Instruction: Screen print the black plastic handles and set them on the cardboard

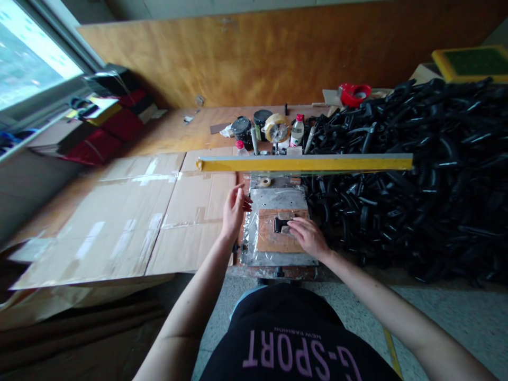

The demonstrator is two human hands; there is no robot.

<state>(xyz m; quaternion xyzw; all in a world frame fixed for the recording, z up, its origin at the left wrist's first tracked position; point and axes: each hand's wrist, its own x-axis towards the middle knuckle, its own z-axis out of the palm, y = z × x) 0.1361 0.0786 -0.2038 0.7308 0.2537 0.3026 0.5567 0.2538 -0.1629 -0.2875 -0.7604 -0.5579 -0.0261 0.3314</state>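
Looks partway through handling a single piece, judging by the black part (pixel 281 225) already laid on the wooden board (pixel 268 242), with the right hand (pixel 308 236) not yet clear of it. Not finished with, by that reading, and matched by many loose ones in the heap of black pieces (pixel 397 217) to the right. Placed near the middle of the board, above the metal plate (pixel 273 198) at the front edge of the desk (pixel 177 136). Turned crosswise to the person's body, with its long axis running roughly left to right and its dark, squarish end pointing left. Touched at the opposite end by the right fingers; too covered there to tell whether pinched or merely steadied. Nothing in the left hand (pixel 235 207), raised beside the plate near the cardboard (pixel 206 196), with fingers loosely parted. Beyond the board, crossing sideways: a yellow bar (pixel 305 164).
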